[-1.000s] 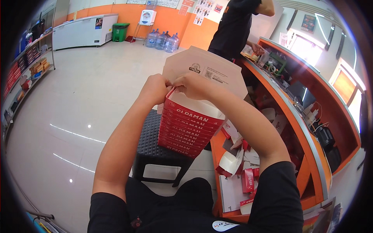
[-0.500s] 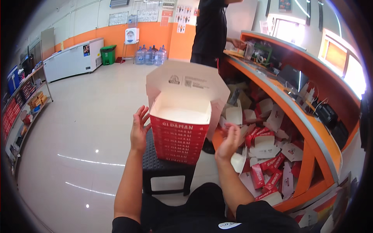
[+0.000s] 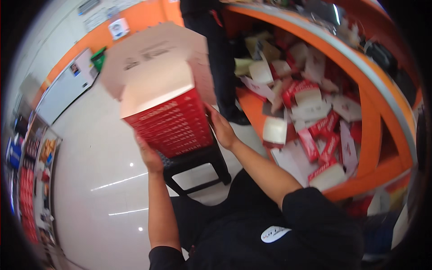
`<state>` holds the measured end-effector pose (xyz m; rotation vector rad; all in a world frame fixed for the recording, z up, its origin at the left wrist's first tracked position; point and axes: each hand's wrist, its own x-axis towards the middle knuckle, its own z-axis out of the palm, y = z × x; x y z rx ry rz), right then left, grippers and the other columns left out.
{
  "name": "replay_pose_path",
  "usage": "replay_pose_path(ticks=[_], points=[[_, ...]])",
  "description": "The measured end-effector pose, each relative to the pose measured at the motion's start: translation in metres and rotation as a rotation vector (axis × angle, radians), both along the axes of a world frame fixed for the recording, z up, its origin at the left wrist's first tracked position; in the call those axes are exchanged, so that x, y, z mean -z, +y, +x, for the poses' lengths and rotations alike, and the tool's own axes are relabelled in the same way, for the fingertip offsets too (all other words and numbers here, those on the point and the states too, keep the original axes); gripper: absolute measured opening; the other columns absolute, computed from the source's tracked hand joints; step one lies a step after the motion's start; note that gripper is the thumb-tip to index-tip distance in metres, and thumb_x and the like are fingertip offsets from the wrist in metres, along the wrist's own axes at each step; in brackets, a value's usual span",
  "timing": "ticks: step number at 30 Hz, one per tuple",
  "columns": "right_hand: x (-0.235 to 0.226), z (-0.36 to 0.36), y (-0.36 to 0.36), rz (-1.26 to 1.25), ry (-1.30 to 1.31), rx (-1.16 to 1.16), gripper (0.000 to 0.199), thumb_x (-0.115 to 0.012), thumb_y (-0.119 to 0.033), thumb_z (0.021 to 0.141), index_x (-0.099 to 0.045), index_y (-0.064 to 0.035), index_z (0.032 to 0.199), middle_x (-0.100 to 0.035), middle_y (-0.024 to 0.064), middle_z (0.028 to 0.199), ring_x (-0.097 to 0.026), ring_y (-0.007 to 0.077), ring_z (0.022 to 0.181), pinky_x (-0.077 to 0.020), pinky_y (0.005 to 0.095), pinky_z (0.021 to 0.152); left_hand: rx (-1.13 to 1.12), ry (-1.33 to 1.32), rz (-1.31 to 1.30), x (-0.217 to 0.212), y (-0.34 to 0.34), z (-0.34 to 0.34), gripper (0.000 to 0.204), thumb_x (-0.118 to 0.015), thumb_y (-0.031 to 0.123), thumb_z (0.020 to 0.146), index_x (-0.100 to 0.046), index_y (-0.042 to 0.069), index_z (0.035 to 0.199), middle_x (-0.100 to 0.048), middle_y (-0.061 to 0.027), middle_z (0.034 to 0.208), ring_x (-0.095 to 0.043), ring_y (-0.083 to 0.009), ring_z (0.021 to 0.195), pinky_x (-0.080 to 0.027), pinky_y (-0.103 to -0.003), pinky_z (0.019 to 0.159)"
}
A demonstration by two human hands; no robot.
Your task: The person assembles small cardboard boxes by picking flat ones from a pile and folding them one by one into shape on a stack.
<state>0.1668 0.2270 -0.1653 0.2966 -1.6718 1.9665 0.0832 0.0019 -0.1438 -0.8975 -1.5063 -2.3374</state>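
Note:
A tall stack of nested red-and-white cardboard food boxes [image 3: 173, 121] stands on a black plastic stool [image 3: 195, 168] in front of me. The top box is uncovered, showing its pale inside, and its wide lid flap [image 3: 153, 49] stands raised at the back. My left hand [image 3: 150, 155] presses against the stack's lower left side, its fingertips partly hidden by the boxes. On the other side, my right hand [image 3: 221, 127] lies along the right face with its fingers stretched up. The stack is held between my two hands.
Many loose red and white boxes [image 3: 319, 117] lie heaped in the orange counter's [image 3: 369, 130] lower bay at right. Beyond the stool stands a person in black trousers [image 3: 216, 58]. A shelf rack [image 3: 42, 171] is at left; a white chest freezer [image 3: 67, 90] and green bin [image 3: 99, 58] stand farther back.
Both hands have closed in from apart to the stack's sides. My view has tilted and swung right, so the stack appears slanted and farther left.

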Motion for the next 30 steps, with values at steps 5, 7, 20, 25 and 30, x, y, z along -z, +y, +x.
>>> replay_pose_path(ticks=[5, 7, 20, 25, 30], points=[[0.054, 0.041, 0.033, 0.003, -0.097, 0.578, 0.030, -0.049, -0.024, 0.102, -0.061, 0.0009, 0.116, -0.062, 0.0099, 0.112, -0.062, 0.0167, 0.099, -0.0510, 0.0319, 0.087, -0.271, 0.008, -0.154, 0.033, 0.004, 0.022, 0.063, -0.026, 0.046, 0.106, -0.027, -0.001, 0.149, -0.040, -0.0175, 0.146, -0.041, -0.0287, 0.134, -0.031, -0.042, 0.112], [0.087, 0.071, 0.049, 0.294, -0.199, 0.884, 0.018, -0.058, -0.012, 0.096, -0.063, 0.0000, 0.108, -0.063, 0.0101, 0.105, -0.063, 0.0166, 0.090, -0.0523, 0.0324, 0.081, -0.349, -0.148, -0.210, 0.058, -0.003, 0.027, 0.063, -0.025, 0.046, 0.106, -0.030, -0.001, 0.148, -0.042, -0.0184, 0.143, -0.044, -0.0308, 0.130, -0.035, -0.043, 0.109], [0.127, 0.129, 0.100, 0.428, -0.495, 0.747, 0.044, -0.064, -0.006, 0.088, -0.050, 0.0031, 0.129, -0.049, 0.0190, 0.134, -0.062, 0.0251, 0.108, -0.0552, 0.0343, 0.084, -0.312, -0.114, -0.248, 0.069, -0.013, 0.032, 0.053, -0.040, 0.035, 0.104, -0.036, -0.001, 0.143, -0.048, -0.0185, 0.137, -0.049, -0.0257, 0.126, -0.039, -0.041, 0.106], [0.046, 0.072, 0.038, 0.330, -0.173, 0.354, 0.067, -0.068, -0.022, 0.092, -0.035, 0.0009, 0.145, -0.043, 0.0204, 0.144, -0.050, 0.0297, 0.129, -0.0463, 0.0405, 0.102, -0.053, -0.066, -0.100, 0.035, -0.007, 0.006, 0.090, -0.054, 0.056, 0.094, -0.010, 0.005, 0.155, -0.024, -0.0163, 0.155, -0.026, -0.0268, 0.144, -0.023, -0.042, 0.116], [0.016, 0.031, -0.008, 0.421, -0.181, 0.133, 0.081, -0.057, -0.039, 0.098, -0.013, 0.0008, 0.154, -0.027, 0.0249, 0.155, -0.032, 0.0377, 0.142, -0.0281, 0.0437, 0.115, 0.146, -0.060, -0.101, 0.054, -0.008, -0.012, 0.095, -0.058, 0.060, 0.091, -0.014, 0.004, 0.154, -0.031, -0.0137, 0.153, -0.032, -0.0245, 0.140, -0.026, -0.041, 0.115]])
